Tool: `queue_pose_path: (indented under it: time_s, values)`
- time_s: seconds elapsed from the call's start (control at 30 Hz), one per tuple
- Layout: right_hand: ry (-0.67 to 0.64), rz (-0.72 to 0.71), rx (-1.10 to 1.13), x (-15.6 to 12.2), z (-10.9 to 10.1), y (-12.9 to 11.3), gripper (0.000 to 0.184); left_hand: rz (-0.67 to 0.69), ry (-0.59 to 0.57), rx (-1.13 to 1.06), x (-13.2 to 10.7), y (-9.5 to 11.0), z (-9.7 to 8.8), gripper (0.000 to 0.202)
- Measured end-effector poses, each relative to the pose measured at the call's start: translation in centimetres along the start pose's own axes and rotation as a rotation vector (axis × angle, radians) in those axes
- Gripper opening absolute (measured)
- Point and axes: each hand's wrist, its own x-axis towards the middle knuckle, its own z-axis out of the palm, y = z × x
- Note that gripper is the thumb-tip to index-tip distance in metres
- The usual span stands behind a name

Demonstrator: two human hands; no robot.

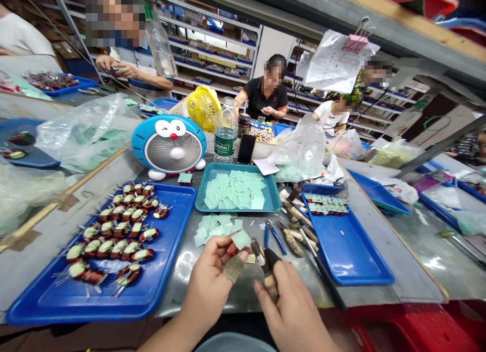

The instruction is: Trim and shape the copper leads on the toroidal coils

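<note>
My left hand [208, 278], tape round its thumb, is closed on a copper-wound coil [232, 248] topped by a pale green square plate [241, 239]. In my right hand [294, 299] are pliers [261, 256] with wrapped handles, closed in my fingers. Their jaws are right beside the coil; whether they grip a wire I cannot tell. Loose green plates [216, 228] lie beyond my left hand, below a teal tray [200, 202] heaped with more. Blue-handled cutters [277, 239] and other worn tools [294, 240] rest beyond my right hand.
At left a blue tray [114, 309] holds rows of coils. On the right, another blue tray [357, 256] carries plated coils at its far end. A blue fan [169, 144], a water bottle [226, 134] and plastic bags [304, 144] stand behind. Several people sit farther off.
</note>
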Motion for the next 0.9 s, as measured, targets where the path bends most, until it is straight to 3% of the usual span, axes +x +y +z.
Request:
queue_pose_path:
  time_s: [0.2,0.33,0.43,0.5,0.63,0.77,0.9]
  values:
    - [0.037,-0.097,-0.043,0.3,-0.6,1.4,0.04,0.014,-0.179,0.011,-1.1,-0.1,-1.0,0.037]
    - [-0.038,-0.133,-0.089,0.6,-2.4,2.7,0.053,-0.04,-0.287,0.045,-0.9,1.2,-1.7,0.052]
    - [-0.125,-0.203,-0.142,1.0,-4.0,3.4,0.059,-0.077,-0.356,0.102,-0.7,2.1,-1.9,0.051]
    - [-0.162,-0.243,-0.167,1.3,-4.7,3.7,0.052,-0.116,-0.385,0.111,-0.5,2.4,-1.7,0.048]
    - [-0.21,-0.254,-0.188,1.9,-5.4,3.6,0.009,-0.143,-0.402,0.142,-0.6,2.9,-1.0,0.048]
    - [-0.286,-0.221,-0.164,2.0,-6.2,2.7,0.011,-0.076,-0.4,0.415,-0.8,3.6,-0.9,0.036]
    - [-0.436,-0.121,0.023,2.1,-7.3,1.7,0.016,-0.018,-0.462,0.511,-0.7,4.1,-1.2,0.028]
